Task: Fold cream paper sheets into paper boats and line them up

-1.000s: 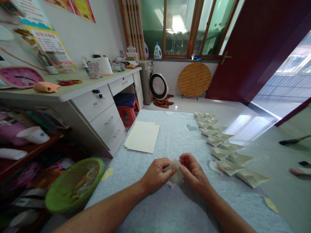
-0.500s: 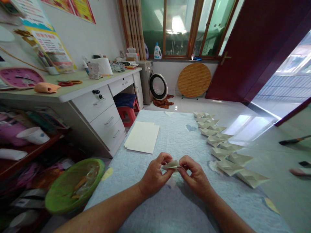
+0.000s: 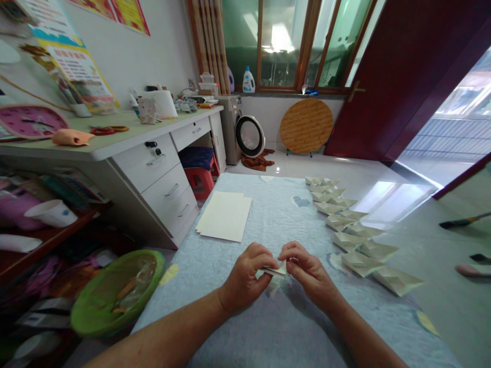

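A small folded piece of pale paper (image 3: 276,271) is held just above the table, between both hands. My left hand (image 3: 249,273) is closed on its left side, thumb below and fingers on top. At its right edge, the fingertips of my right hand (image 3: 305,268) pinch a raised flap. Several folded paper boats (image 3: 362,263) stand in two rows along the right side of the table. A small stack of cream paper sheets (image 3: 226,217) lies flat beyond my left hand.
A light blue quilted cloth (image 3: 268,204) covers the table. Left of it stand a green basket (image 3: 82,317) and a white desk with drawers (image 3: 164,179). Behind are a washing machine with its door open (image 3: 250,136) and a round wooden tabletop (image 3: 307,126).
The folded paper has been turned from facing me to nearly edge-on and flat. My right fingers have shifted to a flap at its right edge. The boats and sheets stay put.
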Action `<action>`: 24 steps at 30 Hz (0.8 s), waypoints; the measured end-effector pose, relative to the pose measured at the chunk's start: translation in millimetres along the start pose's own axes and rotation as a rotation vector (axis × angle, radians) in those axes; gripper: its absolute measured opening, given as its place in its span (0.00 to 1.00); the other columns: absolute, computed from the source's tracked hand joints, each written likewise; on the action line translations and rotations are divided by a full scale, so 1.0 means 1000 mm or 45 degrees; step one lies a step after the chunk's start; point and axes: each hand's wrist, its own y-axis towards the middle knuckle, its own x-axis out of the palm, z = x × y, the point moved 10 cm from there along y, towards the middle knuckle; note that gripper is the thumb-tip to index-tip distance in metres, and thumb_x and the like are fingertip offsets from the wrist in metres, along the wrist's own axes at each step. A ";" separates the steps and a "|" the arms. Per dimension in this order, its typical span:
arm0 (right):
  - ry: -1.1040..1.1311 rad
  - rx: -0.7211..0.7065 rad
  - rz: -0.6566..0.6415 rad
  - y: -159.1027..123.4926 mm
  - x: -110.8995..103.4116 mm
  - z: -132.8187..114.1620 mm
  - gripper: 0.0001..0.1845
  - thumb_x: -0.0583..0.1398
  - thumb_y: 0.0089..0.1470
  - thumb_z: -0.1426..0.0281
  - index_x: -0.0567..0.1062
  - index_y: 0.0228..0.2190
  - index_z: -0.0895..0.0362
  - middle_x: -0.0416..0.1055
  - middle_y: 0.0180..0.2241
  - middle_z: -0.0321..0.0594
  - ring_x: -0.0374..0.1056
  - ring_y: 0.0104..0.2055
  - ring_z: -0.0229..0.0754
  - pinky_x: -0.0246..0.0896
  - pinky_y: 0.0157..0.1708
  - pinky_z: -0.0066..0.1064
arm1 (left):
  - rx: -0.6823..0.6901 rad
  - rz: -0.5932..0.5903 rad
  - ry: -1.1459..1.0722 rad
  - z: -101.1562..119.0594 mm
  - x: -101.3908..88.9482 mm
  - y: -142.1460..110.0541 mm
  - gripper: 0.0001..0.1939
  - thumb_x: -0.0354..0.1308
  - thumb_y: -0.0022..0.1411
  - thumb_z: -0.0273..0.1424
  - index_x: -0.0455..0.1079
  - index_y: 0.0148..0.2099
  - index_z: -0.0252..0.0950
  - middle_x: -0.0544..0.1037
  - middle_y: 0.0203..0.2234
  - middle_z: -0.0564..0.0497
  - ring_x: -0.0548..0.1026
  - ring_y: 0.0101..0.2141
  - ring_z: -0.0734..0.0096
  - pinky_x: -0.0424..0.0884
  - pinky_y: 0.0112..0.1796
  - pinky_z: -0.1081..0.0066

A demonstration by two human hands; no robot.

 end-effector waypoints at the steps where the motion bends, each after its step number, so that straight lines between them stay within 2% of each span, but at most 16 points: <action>1: 0.008 -0.003 -0.015 0.000 0.001 0.000 0.07 0.58 0.58 0.67 0.77 0.35 0.51 0.64 0.36 0.39 0.62 0.39 0.42 0.58 0.40 0.33 | 0.005 -0.005 0.011 0.001 0.001 0.000 0.08 0.56 0.58 0.20 0.72 0.37 0.37 0.74 0.33 0.49 0.71 0.38 0.67 0.67 0.40 0.69; 7: 0.050 0.028 -0.046 0.001 0.000 0.003 0.08 0.61 0.58 0.63 0.75 0.30 0.53 0.64 0.38 0.39 0.62 0.43 0.43 0.57 0.44 0.33 | 0.026 -0.038 0.044 0.002 0.003 -0.002 0.08 0.56 0.60 0.20 0.73 0.38 0.37 0.73 0.32 0.50 0.70 0.38 0.67 0.66 0.40 0.69; 16: 0.036 0.079 -0.162 0.003 0.011 0.012 0.11 0.59 0.59 0.61 0.74 0.30 0.55 0.64 0.35 0.38 0.62 0.39 0.41 0.57 0.41 0.32 | 0.072 -0.031 0.070 0.004 0.004 -0.002 0.05 0.56 0.63 0.24 0.73 0.37 0.37 0.74 0.31 0.49 0.71 0.36 0.67 0.67 0.39 0.67; 24: 0.149 0.162 -0.107 0.002 0.008 0.011 0.15 0.61 0.56 0.55 0.71 0.30 0.54 0.64 0.32 0.37 0.61 0.36 0.41 0.58 0.37 0.31 | 0.030 -0.040 0.043 0.002 0.003 -0.003 0.07 0.54 0.62 0.23 0.73 0.38 0.37 0.73 0.31 0.49 0.70 0.37 0.66 0.67 0.40 0.67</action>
